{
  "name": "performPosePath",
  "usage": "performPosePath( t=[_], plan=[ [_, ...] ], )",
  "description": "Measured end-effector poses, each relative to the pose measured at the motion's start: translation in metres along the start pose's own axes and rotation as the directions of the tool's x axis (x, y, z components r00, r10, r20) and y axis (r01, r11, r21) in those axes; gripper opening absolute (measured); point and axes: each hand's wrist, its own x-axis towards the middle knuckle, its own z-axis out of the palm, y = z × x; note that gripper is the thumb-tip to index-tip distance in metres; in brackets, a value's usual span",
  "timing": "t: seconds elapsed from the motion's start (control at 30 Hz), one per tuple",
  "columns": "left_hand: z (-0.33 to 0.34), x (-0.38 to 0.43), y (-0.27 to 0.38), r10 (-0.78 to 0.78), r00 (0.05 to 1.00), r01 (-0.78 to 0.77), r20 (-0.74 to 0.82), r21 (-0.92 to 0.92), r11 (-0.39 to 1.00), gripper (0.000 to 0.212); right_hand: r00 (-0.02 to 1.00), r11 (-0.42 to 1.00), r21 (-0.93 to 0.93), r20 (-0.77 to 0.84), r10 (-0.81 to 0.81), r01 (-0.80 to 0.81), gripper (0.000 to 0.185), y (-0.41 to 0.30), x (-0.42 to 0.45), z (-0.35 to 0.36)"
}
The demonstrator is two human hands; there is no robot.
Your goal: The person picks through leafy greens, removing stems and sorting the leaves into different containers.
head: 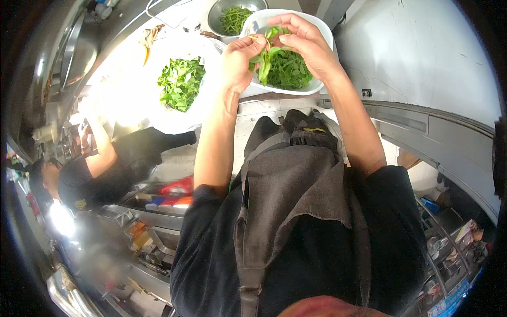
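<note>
My left hand (241, 59) pinches the stem of a leafy green sprig (266, 63) between thumb and fingers. Beside it my right hand (309, 43) is curved around the sprig's upper leaves, thumb and fingertips apart; whether any leaf touches its fingers is unclear. Both hands are over a white plastic tub (325, 28), which holds a heap of loose green leaves (289, 70). To the left, more leafy greens (181, 84) lie in a pale plastic bag (174, 123), partly washed out by glare.
A metal bowl (214, 18) of thin green stems (234, 20) stands behind the tub. A knife with a wooden handle (208, 35) lies near it. Another person (107, 166) is at the left. A large white cabinet (416, 51) borders the right side.
</note>
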Motion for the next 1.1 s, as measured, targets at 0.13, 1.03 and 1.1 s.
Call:
performPosePath(
  t=[0.13, 1.03, 1.1],
  plan=[
    [0.005, 0.002, 0.0, -0.112, 0.993, 0.115, 0.024, -0.304, 0.946, 0.021, 0.996, 0.955, -0.285, 0.065, -0.067, 0.083, 0.052, -0.014, -0.008, 0.003],
    [0.028, 0.007, -0.034, 0.128, 0.887, -0.189, -0.445, -0.095, 0.977, 0.015, 0.837, 0.627, -0.758, -0.217, -0.502, 0.18, 0.026, 0.021, -0.033, 0.027],
    [0.03, 0.007, -0.031, -0.044, 0.928, -0.098, -0.369, -0.359, 0.928, 0.016, 0.827, 0.543, -0.827, -0.199, -0.527, 0.147, 0.037, 0.027, -0.024, 0.022]
  ],
)
